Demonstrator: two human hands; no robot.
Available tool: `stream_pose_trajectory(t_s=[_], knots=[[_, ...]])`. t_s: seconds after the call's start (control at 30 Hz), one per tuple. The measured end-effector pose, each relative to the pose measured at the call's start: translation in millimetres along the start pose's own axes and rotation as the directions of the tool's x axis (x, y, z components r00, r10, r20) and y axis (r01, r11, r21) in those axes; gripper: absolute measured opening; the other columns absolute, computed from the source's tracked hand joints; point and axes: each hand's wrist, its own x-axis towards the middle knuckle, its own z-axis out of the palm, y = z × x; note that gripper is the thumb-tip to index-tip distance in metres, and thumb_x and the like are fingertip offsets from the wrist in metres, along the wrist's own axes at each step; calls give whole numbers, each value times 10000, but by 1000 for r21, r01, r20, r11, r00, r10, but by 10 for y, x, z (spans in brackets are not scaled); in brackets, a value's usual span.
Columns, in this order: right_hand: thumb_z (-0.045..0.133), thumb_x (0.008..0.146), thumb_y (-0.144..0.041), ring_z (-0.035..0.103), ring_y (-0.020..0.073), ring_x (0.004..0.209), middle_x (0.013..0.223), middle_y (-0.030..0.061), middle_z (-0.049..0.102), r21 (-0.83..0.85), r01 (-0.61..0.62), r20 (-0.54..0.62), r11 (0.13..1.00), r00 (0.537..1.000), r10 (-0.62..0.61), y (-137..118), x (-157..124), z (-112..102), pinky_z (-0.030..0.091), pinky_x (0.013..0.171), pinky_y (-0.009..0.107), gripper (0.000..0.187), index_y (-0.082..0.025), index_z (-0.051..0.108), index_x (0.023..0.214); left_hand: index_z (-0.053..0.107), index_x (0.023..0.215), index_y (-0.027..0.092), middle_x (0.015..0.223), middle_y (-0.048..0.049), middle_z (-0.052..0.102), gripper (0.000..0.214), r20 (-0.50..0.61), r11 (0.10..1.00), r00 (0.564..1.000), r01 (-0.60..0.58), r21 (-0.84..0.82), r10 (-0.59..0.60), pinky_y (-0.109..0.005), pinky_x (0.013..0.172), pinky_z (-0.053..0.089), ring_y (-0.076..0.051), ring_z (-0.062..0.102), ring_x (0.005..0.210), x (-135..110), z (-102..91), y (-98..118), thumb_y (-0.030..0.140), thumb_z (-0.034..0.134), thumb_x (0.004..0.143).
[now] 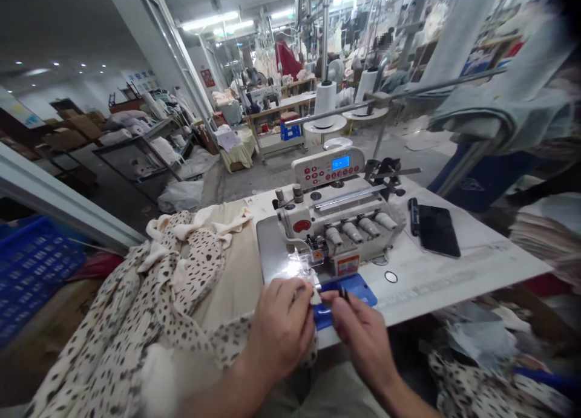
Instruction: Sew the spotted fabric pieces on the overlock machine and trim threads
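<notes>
Spotted cream fabric [181, 273] spreads from the white sewing table [454, 285] down over my lap on the left. My left hand [281, 327] pinches a white fold of it [314, 292] just in front of the presser foot [302, 261] of the white overlock sewing machine [336, 218]. My right hand [363, 339] is close beside it, with its fingertips on small black thread snips [344, 294]. Under both hands' fingertips lies a blue flat piece [351, 297] at the table's front edge.
A black phone [438, 230] and a black case [413, 215] lie right of the machine. A blue plastic crate [31, 267] stands at the left, and fabric scraps [481, 369] lie below the table at right. Thread cones [325, 103] stand behind the machine.
</notes>
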Motion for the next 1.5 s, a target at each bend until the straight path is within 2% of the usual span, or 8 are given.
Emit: stream_pose_trajectory(t_s=[0.13, 0.2, 0.27, 0.37, 0.5, 0.9, 1.23, 1.5], knots=[[363, 1032, -497, 530, 158, 554, 637, 24, 596, -347, 181, 174, 920, 977, -126, -341, 165, -391, 395, 528, 269, 528, -186, 636, 704, 639, 1214, 168, 1156, -115, 668, 282, -111, 991, 990, -72, 114, 84, -388, 803, 449, -242, 574, 991, -52, 88, -26, 161, 584, 937], [367, 1038, -442, 578, 179, 617, 682, 36, 637, -556, 323, 277, 766, 941, -196, -483, 254, -443, 401, 586, 284, 484, -192, 631, 718, 655, 1192, 183, 1159, -106, 677, 266, -144, 989, 985, -71, 128, 90, -383, 798, 441, -235, 575, 989, -67, 125, -42, 146, 590, 937], [359, 1042, -376, 620, 202, 682, 725, 48, 665, -707, 444, 363, 551, 896, -257, -564, 312, -422, 390, 628, 301, 442, -193, 645, 759, 665, 1173, 190, 1155, -99, 683, 252, -153, 989, 985, -65, 134, 85, -385, 805, 436, -232, 573, 992, -76, 149, -50, 142, 603, 934], [375, 1032, -323, 639, 214, 670, 734, 53, 677, -825, 502, 422, 260, 853, -308, -605, 332, -334, 338, 598, 318, 410, -204, 665, 767, 671, 1152, 195, 1159, -89, 684, 235, -154, 988, 984, -68, 139, 89, -385, 809, 433, -231, 570, 996, -80, 156, -44, 143, 619, 929], [467, 993, -296, 626, 209, 588, 663, 39, 665, -861, 503, 462, 77, 836, -297, -640, 311, -214, 265, 551, 330, 361, -222, 661, 698, 679, 1118, 188, 1149, -85, 689, 198, -167, 983, 979, -94, 156, 120, -388, 799, 434, -233, 565, 982, -67, 124, -25, 159, 627, 929], [552, 961, -244, 652, 223, 597, 678, 42, 686, -890, 455, 447, -7, 870, -208, -629, 320, -115, 191, 533, 329, 283, -223, 687, 714, 684, 1115, 186, 1166, -76, 691, 196, -155, 981, 981, -87, 172, 114, -387, 800, 450, -225, 553, 978, -67, 112, -12, 162, 616, 933], [601, 944, -218, 632, 213, 582, 666, 45, 664, -898, 439, 423, -37, 837, -347, -480, 341, -54, 213, 535, 320, 247, -202, 664, 705, 668, 1211, 178, 1246, -111, 660, 306, -178, 967, 983, 3, 255, 44, -409, 793, 475, -265, 545, 1001, -92, 136, 97, 137, 624, 912], [597, 954, -215, 610, 202, 592, 668, 51, 655, -906, 420, 405, -53, 824, -397, -433, 401, -10, 208, 545, 313, 252, -189, 649, 709, 640, 1273, 202, 1277, -105, 635, 356, -106, 953, 993, 87, 289, -58, -439, 823, 495, -272, 543, 1032, -40, 153, 144, 155, 596, 923]])
